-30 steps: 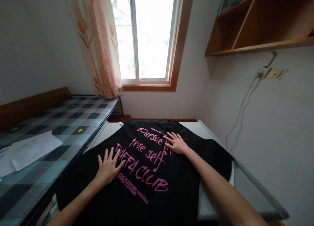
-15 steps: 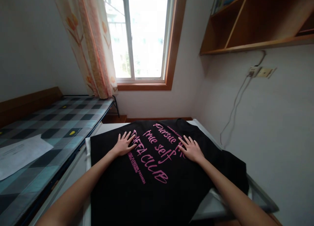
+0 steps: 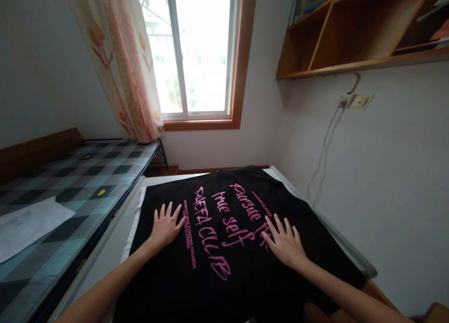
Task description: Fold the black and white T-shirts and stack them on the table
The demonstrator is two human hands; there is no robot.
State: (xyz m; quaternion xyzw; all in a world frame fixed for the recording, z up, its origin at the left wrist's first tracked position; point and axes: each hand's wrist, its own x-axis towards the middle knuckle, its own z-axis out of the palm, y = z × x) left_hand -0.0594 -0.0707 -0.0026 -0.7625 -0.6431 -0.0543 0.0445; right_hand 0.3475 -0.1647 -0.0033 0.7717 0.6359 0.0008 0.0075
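A black cloth (image 3: 245, 276) with pink lettering lies spread over a white-edged table (image 3: 87, 271), its print running at a slant. My left hand (image 3: 167, 227) rests palm down on the cloth, left of the print, with its fingers spread. On the right end of the lettering lies my right hand (image 3: 285, 242), also flat with fingers apart, covering part of the last word. Neither hand grips anything. The near part of the cloth runs out of the bottom of the view.
To the left is a bed with a checkered mattress (image 3: 115, 166) and a white paper (image 3: 33, 224) on it. A curtain (image 3: 122, 70) hangs by the window. Wooden shelves (image 3: 365, 33) and a socket with a cable (image 3: 347, 100) are on the right wall.
Both hands have moved nearer to me, the left one off the lettering. The cloth has shifted and turned, and its right part now lies flatter. The view has turned slightly right.
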